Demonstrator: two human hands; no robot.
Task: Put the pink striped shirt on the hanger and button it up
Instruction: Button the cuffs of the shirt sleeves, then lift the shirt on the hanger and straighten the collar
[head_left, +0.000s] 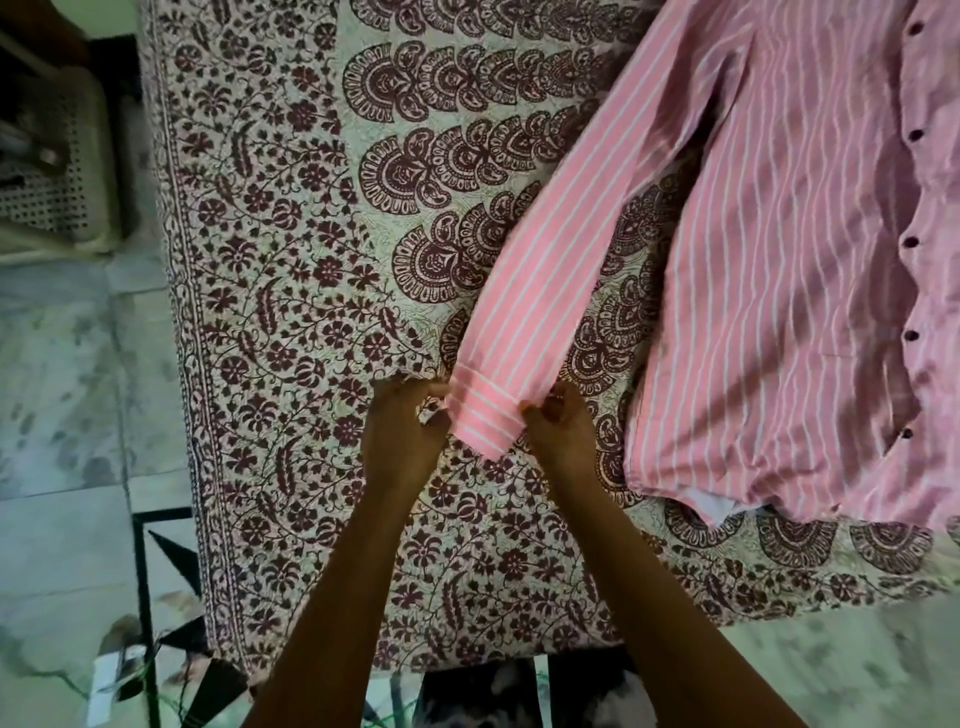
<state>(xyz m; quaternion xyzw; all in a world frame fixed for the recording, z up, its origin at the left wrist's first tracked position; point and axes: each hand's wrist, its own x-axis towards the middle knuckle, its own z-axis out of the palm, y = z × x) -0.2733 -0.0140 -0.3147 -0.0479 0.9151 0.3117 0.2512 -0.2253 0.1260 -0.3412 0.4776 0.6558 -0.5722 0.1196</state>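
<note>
While the pink striped shirt (779, 270) lies flat and front-up on the bed (291, 291), its dark buttons (910, 241) in a line down the placket, the left hand (402, 431) and right hand (558, 431) each pinch one edge of the sleeve cuff (480, 415) and hold it taut between them. No hanger is in view, so the work appears to be at the preparatory smoothing stage; the next move calls for fetching a hanger and feeding it into the shoulders. The shirt is thin, limp woven cloth with white stripes, and the block-printed maroon floral bedspread beneath looks matte and softly wrinkled.
</note>
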